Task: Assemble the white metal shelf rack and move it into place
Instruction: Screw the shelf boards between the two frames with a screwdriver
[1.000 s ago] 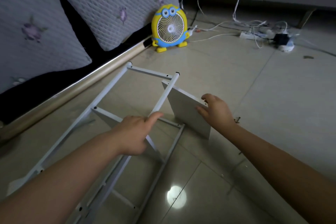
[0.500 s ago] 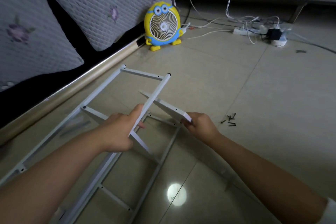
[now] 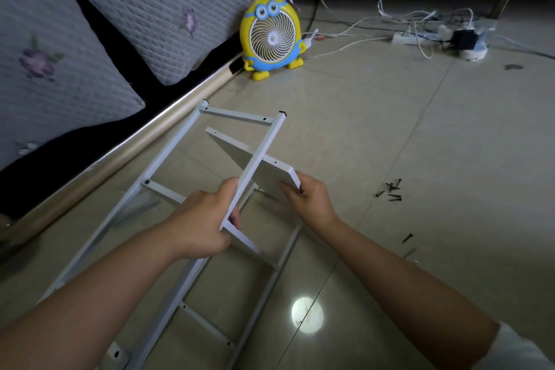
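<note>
shelf panel (image 3: 271,176) partly hidden behind frame rail (image 3: 267,141), right hand (image 3: 309,201) gripping.

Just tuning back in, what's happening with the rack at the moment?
A person is mid-assembly on the tiled floor. The left hand grips a rail of the white side frame, while the right hand holds a corner of the white shelf panel, angled behind that rail. Loose black screws lie to the right.
</note>
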### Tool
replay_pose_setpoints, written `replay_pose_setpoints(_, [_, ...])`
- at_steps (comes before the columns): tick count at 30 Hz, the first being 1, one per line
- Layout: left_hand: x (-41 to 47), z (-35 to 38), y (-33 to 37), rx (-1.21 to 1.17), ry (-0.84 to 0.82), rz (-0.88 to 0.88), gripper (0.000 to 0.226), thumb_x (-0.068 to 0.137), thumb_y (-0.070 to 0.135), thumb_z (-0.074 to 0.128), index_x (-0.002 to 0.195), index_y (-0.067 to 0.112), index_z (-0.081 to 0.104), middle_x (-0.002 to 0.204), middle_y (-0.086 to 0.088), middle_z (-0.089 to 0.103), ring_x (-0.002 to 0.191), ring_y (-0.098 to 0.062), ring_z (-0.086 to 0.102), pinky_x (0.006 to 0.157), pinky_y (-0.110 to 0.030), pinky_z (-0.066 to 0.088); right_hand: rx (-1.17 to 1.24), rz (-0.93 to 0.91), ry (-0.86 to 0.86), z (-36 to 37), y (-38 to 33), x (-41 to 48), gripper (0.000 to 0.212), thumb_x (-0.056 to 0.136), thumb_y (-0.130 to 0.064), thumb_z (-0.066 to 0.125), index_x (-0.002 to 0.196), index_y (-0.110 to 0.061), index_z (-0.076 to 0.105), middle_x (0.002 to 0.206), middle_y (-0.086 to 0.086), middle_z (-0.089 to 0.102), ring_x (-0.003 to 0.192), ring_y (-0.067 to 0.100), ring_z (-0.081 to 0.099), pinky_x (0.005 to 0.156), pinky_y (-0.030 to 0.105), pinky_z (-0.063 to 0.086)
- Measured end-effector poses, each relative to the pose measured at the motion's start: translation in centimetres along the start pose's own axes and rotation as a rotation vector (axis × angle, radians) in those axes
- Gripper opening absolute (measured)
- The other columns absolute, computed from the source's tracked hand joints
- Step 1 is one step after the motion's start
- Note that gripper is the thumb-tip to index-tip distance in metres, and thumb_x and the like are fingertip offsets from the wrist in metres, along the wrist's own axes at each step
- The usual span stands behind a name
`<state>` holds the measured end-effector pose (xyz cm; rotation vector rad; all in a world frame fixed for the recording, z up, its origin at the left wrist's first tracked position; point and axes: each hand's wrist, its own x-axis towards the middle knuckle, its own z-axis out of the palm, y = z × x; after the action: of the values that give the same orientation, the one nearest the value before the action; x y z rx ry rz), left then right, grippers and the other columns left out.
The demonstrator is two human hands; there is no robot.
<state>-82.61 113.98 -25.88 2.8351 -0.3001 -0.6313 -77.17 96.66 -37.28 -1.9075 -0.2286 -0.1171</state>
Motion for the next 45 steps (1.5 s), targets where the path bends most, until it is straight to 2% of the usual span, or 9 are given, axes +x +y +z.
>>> replay_pose_setpoints(4, [0.2,-0.2,0.3,0.018,-0.055,0.007,0.044,0.074,0.002,0.056,0.108,0.019,0.033,0.086,0.024,0.052,0.087,-0.013,0.058,0.076,-0.035,0.052,-0.027,0.004,-0.075,0.7,0.4,0.9,0.025,0.089,-0.007,0.057,0.113,-0.003,0.064,0.103,0.013,0.068,0.092,0.014,0.059,0.071,-0.003,0.035])
replay_pose_setpoints(9, [0.4,0.0,0.4,0.038,-0.073,0.012,0.044,0.075,0.002,0.056,0.11,0.017,0.034,0.087,0.023,0.052,0.089,-0.015,0.058,0.078,-0.037,0.052,-0.021,0.027,-0.092,1.5,1.1,2.2,0.028,0.089,-0.007,0.056,0.116,0.002,0.06,0.108,0.021,0.065,0.103,0.033,0.06,0.105,0.039,0.037])
replay_pose_setpoints(11, [0.6,0.0,0.6,0.043,-0.066,0.014,0.041,0.076,0.001,0.055,0.108,0.017,0.035,0.088,0.02,0.055,0.087,-0.014,0.058,0.076,-0.034,0.052,-0.019,0.064,-0.109,1.7,1.4,2.8,0.035,0.09,-0.009,0.056,0.123,0.001,0.055,0.12,0.021,0.059,0.115,0.035,0.054,0.107,0.043,0.034])
replay_pose_setpoints(15, [1.4,0.1,1.1,0.064,-0.031,0.014,0.038,0.075,0.0,0.052,0.104,0.018,0.034,0.083,0.021,0.056,0.084,-0.013,0.058,0.074,-0.033,0.051,-0.017,0.085,-0.153,1.6,2.1,3.4,0.039,0.089,-0.009,0.057,0.127,-0.003,0.053,0.113,0.014,0.062,0.105,0.028,0.056,0.096,0.029,0.041])
replay_pose_setpoints(18, [2.0,0.5,1.8,0.093,-0.041,0.026,0.037,0.076,0.001,0.052,0.104,0.017,0.035,0.083,0.02,0.056,0.085,-0.014,0.058,0.075,-0.033,0.051,-0.011,0.113,-0.155,0.9,2.6,3.3,0.032,0.089,-0.009,0.057,0.12,0.001,0.057,0.079,-0.009,0.053,0.07,0.006,0.049,0.067,0.005,0.037])
replay_pose_setpoints(20, [2.3,0.7,2.3,0.112,-0.047,0.038,0.036,0.076,0.002,0.052,0.105,0.016,0.035,0.081,0.021,0.056,0.085,-0.015,0.059,0.074,-0.032,0.05,-0.013,0.123,-0.152,0.5,3.0,3.1,0.029,0.09,-0.009,0.057,0.117,0.0,0.059,0.079,-0.008,0.052,0.068,0.003,0.046,0.06,0.0,0.035])
replay_pose_setpoints(28, [2.6,0.8,2.7,0.121,-0.069,0.019,0.036,0.077,0.006,0.055,0.101,0.02,0.034,0.086,0.018,0.058,0.084,-0.011,0.059,0.072,-0.029,0.051,-0.005,0.107,-0.211,-0.5,3.3,3.1,0.032,0.09,-0.009,0.057,0.121,-0.005,0.058,0.113,0.014,0.065,0.093,0.013,0.056,0.066,-0.002,0.034])
replay_pose_setpoints(37, [2.4,0.5,3.0,0.094,-0.137,-0.009,0.04,0.077,0.008,0.056,0.105,0.021,0.031,0.09,0.015,0.058,0.084,-0.009,0.059,0.075,-0.031,0.053,0.11,0.162,-0.132,-0.8,4.0,4.1,0.03,0.09,-0.012,0.056,0.119,-0.006,0.059,0.112,0.013,0.065,0.092,0.011,0.055,0.074,0.015,0.04])
replay_pose_setpoints(45, [3.7,0.7,4.1,0.065,-0.008,-0.051,0.025,0.087,0.022,0.052,0.099,0.019,0.03,0.085,0.006,0.058,0.076,-0.016,0.058,0.068,-0.032,0.05,0.031,0.133,-0.109,-0.4,4.1,4.8,0.016,0.09,-0.008,0.055,0.104,-0.006,0.063,0.063,-0.018,0.042,0.058,-0.004,0.04,0.056,0.002,0.034])
